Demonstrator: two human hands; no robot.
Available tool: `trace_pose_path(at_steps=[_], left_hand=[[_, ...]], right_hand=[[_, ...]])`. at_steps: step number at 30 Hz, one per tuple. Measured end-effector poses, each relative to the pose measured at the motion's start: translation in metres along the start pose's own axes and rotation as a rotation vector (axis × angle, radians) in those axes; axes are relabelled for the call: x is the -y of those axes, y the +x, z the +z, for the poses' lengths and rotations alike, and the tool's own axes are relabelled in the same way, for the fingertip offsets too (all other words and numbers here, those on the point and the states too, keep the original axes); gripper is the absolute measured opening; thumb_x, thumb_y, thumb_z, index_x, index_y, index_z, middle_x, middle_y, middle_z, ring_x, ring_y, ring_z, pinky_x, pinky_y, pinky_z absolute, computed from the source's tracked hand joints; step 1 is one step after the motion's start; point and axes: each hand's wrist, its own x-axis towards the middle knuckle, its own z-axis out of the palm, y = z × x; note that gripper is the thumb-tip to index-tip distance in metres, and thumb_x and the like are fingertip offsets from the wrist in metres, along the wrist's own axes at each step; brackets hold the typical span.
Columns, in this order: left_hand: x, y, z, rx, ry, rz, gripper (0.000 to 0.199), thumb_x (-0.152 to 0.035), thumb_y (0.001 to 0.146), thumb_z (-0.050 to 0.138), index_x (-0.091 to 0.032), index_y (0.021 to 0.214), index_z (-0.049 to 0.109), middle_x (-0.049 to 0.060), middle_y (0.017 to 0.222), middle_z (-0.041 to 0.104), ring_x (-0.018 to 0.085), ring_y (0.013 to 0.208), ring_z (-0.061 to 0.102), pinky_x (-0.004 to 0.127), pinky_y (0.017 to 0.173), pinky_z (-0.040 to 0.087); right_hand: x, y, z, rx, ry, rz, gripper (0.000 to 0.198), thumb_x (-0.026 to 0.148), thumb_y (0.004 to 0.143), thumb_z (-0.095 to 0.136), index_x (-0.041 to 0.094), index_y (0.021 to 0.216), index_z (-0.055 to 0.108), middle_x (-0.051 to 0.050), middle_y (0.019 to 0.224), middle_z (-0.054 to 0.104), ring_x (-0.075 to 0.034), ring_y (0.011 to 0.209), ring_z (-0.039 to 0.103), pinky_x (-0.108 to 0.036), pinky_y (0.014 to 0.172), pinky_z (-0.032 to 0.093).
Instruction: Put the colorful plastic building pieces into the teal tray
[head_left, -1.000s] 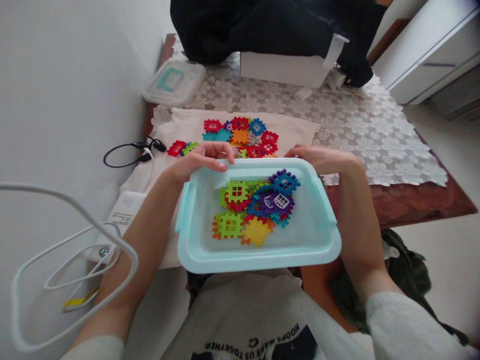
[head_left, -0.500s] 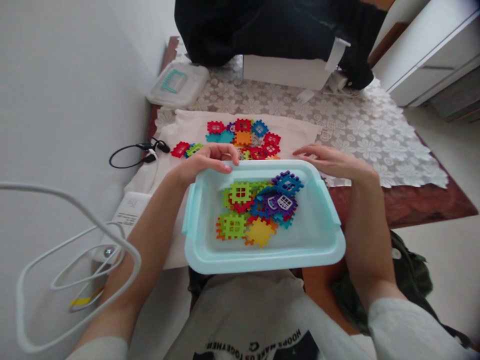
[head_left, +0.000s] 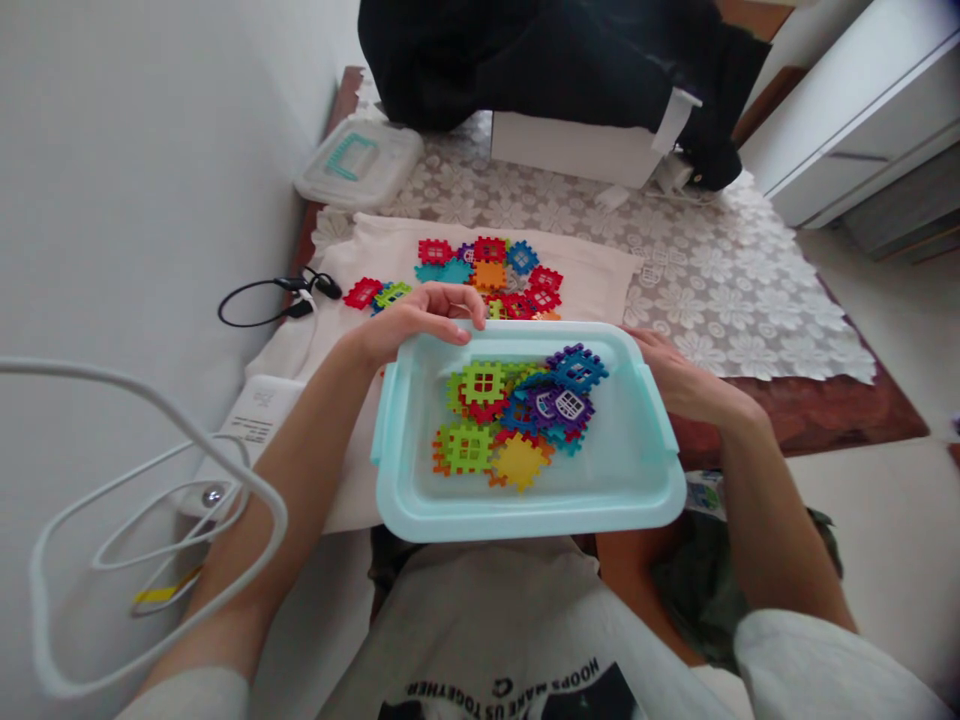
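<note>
A light turquoise plastic bin [head_left: 600,480] sits close to my body, over the table's near edge. Inside it lie interlocking plastic building tiles: a lime green tile [head_left: 470,449], a yellow one [head_left: 520,459], a blue one [head_left: 577,370] and a purple one with a white window [head_left: 570,405], among others. My left hand [head_left: 431,318] grips the bin's far left rim, its fingers curled. At the far right corner, my right hand [head_left: 671,375] is against the bin's side; its fingertips are hidden behind it. More tiles [head_left: 489,275] are spread on a pale cloth beyond the bin.
A clear lid with a turquoise handle [head_left: 360,162] lies at the back left. A black neckband earphone [head_left: 277,297] and a white cable [head_left: 150,385] are on the left. A white box [head_left: 574,148] under black fabric [head_left: 555,60] stands at the back.
My right hand has come down and in from above the far right corner to the bin's right side. My left hand stays at the rim. The tiles in the bin look unchanged.
</note>
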Motion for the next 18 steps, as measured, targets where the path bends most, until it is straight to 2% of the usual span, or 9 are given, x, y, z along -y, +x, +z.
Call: trace_pose_path(at_steps=[5, 7, 10, 12, 15, 18], left_hand=[[0.000, 0.000, 0.000, 0.006, 0.000, 0.010, 0.027, -0.016, 0.061, 0.093, -0.014, 0.081, 0.075, -0.001, 0.074, 0.070, 0.009, 0.058, 0.060, 0.018, 0.054, 0.045], [-0.001, 0.000, 0.001, -0.003, 0.001, -0.002, 0.025, -0.014, 0.061, 0.091, -0.015, 0.081, 0.075, -0.001, 0.074, 0.071, 0.009, 0.059, 0.060, 0.017, 0.053, 0.044], [0.000, 0.000, 0.000, -0.005, 0.006, -0.013, 0.025, -0.013, 0.060, 0.090, -0.015, 0.080, 0.075, -0.002, 0.072, 0.069, 0.008, 0.056, 0.058, 0.017, 0.051, 0.043], [0.002, 0.001, -0.001, 0.004, 0.000, -0.012, 0.025, -0.014, 0.061, 0.090, -0.015, 0.081, 0.075, -0.001, 0.074, 0.071, 0.009, 0.058, 0.060, 0.017, 0.052, 0.045], [0.003, 0.001, -0.001, 0.006, -0.007, -0.012, 0.025, -0.015, 0.061, 0.090, -0.016, 0.082, 0.076, -0.001, 0.076, 0.072, 0.009, 0.059, 0.061, 0.017, 0.052, 0.046], [0.001, 0.000, 0.000, -0.006, -0.003, -0.010, 0.024, -0.013, 0.061, 0.089, -0.016, 0.080, 0.076, -0.003, 0.073, 0.070, 0.008, 0.056, 0.058, 0.017, 0.049, 0.043]], right_hand=[[-0.005, -0.007, 0.006, -0.099, -0.164, 0.134, 0.078, 0.053, 0.103, 0.053, 0.024, 0.172, 0.033, -0.018, 0.175, 0.037, -0.041, 0.164, 0.037, -0.066, 0.135, 0.032], [-0.006, -0.014, 0.012, -0.154, -0.276, 0.229, 0.078, 0.054, 0.102, 0.053, 0.021, 0.170, 0.037, -0.020, 0.175, 0.037, -0.045, 0.161, 0.038, -0.068, 0.133, 0.034], [-0.005, -0.026, 0.018, -0.210, -0.367, 0.339, 0.077, 0.054, 0.099, 0.055, 0.013, 0.164, 0.046, -0.025, 0.166, 0.046, -0.049, 0.154, 0.046, -0.065, 0.129, 0.041], [-0.002, -0.032, 0.020, -0.215, -0.354, 0.347, 0.071, 0.052, 0.099, 0.055, 0.012, 0.157, 0.053, -0.025, 0.158, 0.053, -0.047, 0.148, 0.054, -0.062, 0.126, 0.046], [0.002, -0.035, 0.019, -0.220, -0.257, 0.324, 0.055, 0.047, 0.098, 0.057, 0.016, 0.144, 0.063, -0.022, 0.142, 0.061, -0.041, 0.130, 0.066, -0.057, 0.116, 0.054], [0.001, -0.033, 0.018, -0.227, -0.165, 0.303, 0.043, 0.045, 0.095, 0.060, 0.019, 0.129, 0.066, -0.018, 0.127, 0.064, -0.038, 0.117, 0.070, -0.055, 0.106, 0.058]])
